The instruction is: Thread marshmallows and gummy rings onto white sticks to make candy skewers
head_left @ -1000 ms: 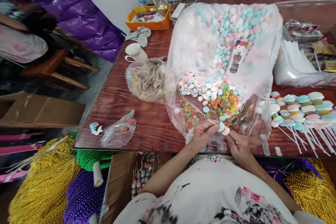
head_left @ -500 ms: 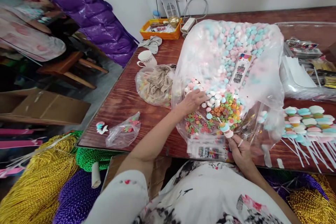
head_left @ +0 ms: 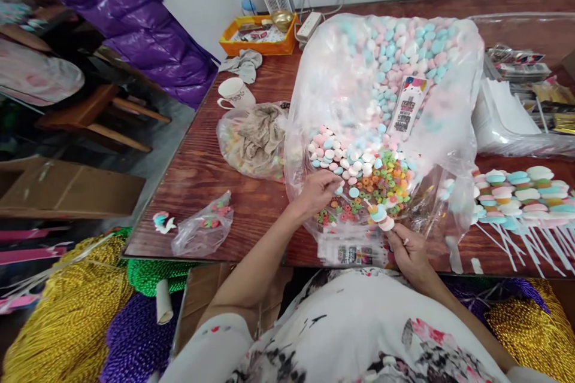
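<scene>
My right hand (head_left: 408, 248) pinches a white stick threaded with candy-like pieces (head_left: 381, 217): pink, white and light-blue discs with an orange ring near the tip. To its left, the fingers of my left hand (head_left: 317, 194) are closed on a light-blue disc (head_left: 339, 190) at the near edge of the loose pile. White, pink and blue discs (head_left: 354, 164) spill from a big clear plastic bag (head_left: 309, 84) full of them. Beside these lie small coloured rings (head_left: 389, 179). Printed packets (head_left: 354, 254) lie at the table edge, and a printed label card (head_left: 406, 108) rests on the bag.
Several finished sticks (head_left: 525, 197) lie at the right, below a clear plastic tray (head_left: 494, 142). To the left are a white mug (head_left: 236, 94), a bag with a brown cloth (head_left: 260, 137), an orange tray (head_left: 256, 46) and a small bag (head_left: 204, 227). Another person sits far left.
My left hand has drawn back from the white discs toward me and now pinches a light-blue disc. My right hand keeps hold of the stick. The camera view has shifted slightly.
</scene>
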### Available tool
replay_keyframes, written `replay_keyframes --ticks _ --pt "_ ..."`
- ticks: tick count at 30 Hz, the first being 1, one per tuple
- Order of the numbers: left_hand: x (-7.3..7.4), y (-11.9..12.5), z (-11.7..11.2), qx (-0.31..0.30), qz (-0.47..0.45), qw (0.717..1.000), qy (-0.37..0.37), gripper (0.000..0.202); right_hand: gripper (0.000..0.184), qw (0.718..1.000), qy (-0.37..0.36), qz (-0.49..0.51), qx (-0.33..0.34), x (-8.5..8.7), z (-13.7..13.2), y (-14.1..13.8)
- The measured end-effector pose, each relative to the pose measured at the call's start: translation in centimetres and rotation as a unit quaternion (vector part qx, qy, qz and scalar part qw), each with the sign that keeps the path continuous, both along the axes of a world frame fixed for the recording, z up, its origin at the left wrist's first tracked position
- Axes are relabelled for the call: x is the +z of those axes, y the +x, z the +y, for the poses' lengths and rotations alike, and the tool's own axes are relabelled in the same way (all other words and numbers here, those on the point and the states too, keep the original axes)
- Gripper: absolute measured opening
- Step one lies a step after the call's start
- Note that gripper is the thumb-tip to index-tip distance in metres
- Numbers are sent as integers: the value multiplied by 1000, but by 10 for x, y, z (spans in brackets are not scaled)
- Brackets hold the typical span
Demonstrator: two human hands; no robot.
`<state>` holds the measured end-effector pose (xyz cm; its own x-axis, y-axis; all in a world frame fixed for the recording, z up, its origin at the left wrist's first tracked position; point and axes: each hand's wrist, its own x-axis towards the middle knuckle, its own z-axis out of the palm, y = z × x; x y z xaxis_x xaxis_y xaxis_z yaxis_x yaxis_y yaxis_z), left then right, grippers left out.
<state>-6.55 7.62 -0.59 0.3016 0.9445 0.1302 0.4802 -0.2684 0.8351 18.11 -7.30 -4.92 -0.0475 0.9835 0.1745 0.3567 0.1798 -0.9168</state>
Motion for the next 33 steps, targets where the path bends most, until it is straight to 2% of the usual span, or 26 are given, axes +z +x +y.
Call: replay_keyframes --ticks 2,4,6,8,11,14,16,19,22,24,27,29,31,33 --pt "4 -8 -5 79 -89 992 -43 14 24 1000 10 -5 7 3 1 -1" --pt "9 -13 -7 142 -172 970 -93 20 23 1000 10 1 1 3 1 -1" --pt "14 -12 -10 160 -218 956 -118 22 23 1000 5 10 -11 1 0 0" --pt "15 -3 -14 128 -214 961 -119 21 25 1000 0 15 -15 -1 -1 1" --pt "8 20 -20 36 -128 988 -82 15 27 999 -5 24 -31 -3 -2 2" --pt "-4 43 -24 -28 47 998 31 22 28 998 -9 36 -53 -5 -2 1" --pt "-9 51 -26 -34 174 978 106 29 29 998 -6 38 -52 -5 -3 1" --pt "-10 51 -33 -29 307 937 165 31 28 998 10 38 -41 -4 -2 1" --pt "-7 45 -44 -55 374 907 185 29 24 998 35 27 -34 0 -1 -1" --pt "-6 43 -51 -68 395 897 185 29 23 998 50 17 -28 2 1 -2" --pt "-6 41 -57 -87 383 900 188 27 23 998 65 11 -18 6 3 -2" --pt "-9 41 -58 -96 335 917 195 29 23 998 67 8 -17 7 2 -2" --pt "-12 40 -58 -76 245 948 188 31 23 998 64 7 -18 8 1 -1" --pt "-13 39 -58 -22 114 983 139 34 22 998 63 7 -17 10 -2 0"
